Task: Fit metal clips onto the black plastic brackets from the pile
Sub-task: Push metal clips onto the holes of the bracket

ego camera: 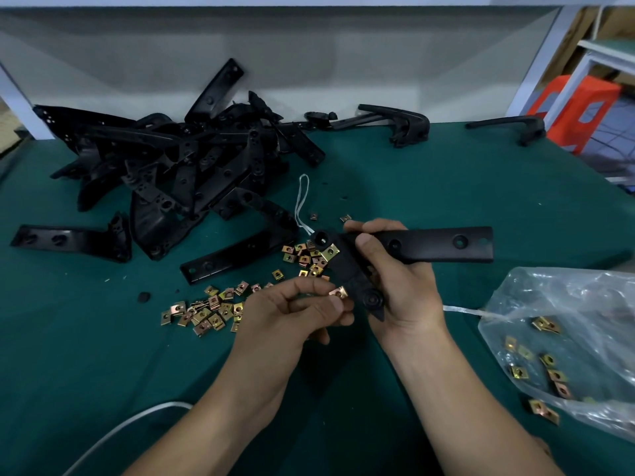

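- The black plastic bracket (pixel 443 244) was held above the green table mat (pixel 446 183), in front of the person and right of centre. Its long arm ran out to the right and its shorter arm angled down between the two hands.
- The right hand (pixel 395 283) was clenched round the bracket at its bend, with the thumb lying on top of the long arm.
- A brass-coloured metal clip (pixel 329 252) sat on the bracket's upper end, beside a round hole.
- The left hand (pixel 295 314) pinched a second clip (pixel 339 292) between thumb and forefinger, touching the edge of the shorter arm just beside its round boss.
- Loose clips (pixel 213 310) lay scattered on the mat under and to the left of the hands.
- The pile of brackets (pixel 192 159) was heaped at the far left of the table, well apart from the held one.
- Single brackets lay flat near the pile: one at the left edge (pixel 68 240) and one just above the loose clips (pixel 223 262).
- Two curved black parts (pixel 395 121) (pixel 512 127) rested at the far edge by the wall.
- A clear plastic bag (pixel 549 297) at the near right held more clips (pixel 549 372), with a few lying just outside it.
- A white string loop (pixel 302 201) lay between the pile and the hands.
- A white cable (pixel 120 431) curved across the near left corner.
- An orange stool (pixel 577 108) stood beyond the table's right end.
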The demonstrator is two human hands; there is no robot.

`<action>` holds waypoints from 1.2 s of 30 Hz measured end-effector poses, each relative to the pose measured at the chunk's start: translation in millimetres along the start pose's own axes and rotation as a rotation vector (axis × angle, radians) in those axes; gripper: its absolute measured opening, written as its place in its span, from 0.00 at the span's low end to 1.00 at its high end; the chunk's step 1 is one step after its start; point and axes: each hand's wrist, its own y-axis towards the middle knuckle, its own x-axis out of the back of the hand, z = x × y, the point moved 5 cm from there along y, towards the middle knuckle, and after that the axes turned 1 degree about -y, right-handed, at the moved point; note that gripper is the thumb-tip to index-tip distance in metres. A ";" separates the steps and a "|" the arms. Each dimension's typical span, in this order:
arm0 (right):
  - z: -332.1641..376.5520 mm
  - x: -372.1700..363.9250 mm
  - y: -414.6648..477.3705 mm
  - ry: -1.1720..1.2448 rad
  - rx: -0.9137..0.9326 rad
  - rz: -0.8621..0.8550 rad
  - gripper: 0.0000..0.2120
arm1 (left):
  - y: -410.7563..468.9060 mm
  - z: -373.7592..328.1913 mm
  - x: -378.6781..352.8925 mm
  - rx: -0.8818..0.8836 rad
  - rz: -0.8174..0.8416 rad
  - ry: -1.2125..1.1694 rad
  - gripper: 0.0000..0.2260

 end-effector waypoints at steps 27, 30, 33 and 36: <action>1.2 -12.9 -6.3 -0.316 0.180 0.240 0.06 | 5.7 8.8 6.1 0.161 0.116 -0.152 0.04; -1.8 -11.4 -5.2 -0.295 0.156 0.240 0.05 | 5.4 10.2 6.0 0.154 0.132 -0.136 0.04; -5.6 -9.5 -2.8 -0.249 0.050 0.236 0.06 | 6.2 10.0 6.2 0.110 0.114 -0.118 0.04; -10.4 -9.7 -3.2 -0.169 -0.091 0.247 0.07 | 7.1 7.0 8.5 0.039 0.063 -0.091 0.07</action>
